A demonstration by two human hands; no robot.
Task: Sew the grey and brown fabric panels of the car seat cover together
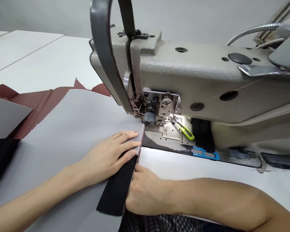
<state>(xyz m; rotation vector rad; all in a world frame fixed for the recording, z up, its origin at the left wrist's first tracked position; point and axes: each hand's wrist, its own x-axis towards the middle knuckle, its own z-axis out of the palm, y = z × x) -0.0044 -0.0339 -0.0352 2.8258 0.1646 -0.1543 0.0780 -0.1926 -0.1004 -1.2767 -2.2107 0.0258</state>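
Grey fabric (70, 129) with a reddish-brown layer (50, 100) beneath it lies under the head of a sewing machine (183, 71). My left hand (116, 151) rests flat on the grey fabric near its right edge, fingers stretched toward the needle area. A black fabric strip (118, 190) lies along that edge, just below my left fingertips. My right hand (142, 190) is closed at the edge beside the strip, with the fabric layers between thumb and curled fingers; some fingers are hidden under them. The needle itself is hidden behind the machine's fittings.
Yellow-green thread snips (185, 129) lie on the machine bed, and blue thread snips (205, 153) lie at its front edge. Another black fabric piece (2, 158) is at the far left. A white table (50, 58) extends behind the fabric.
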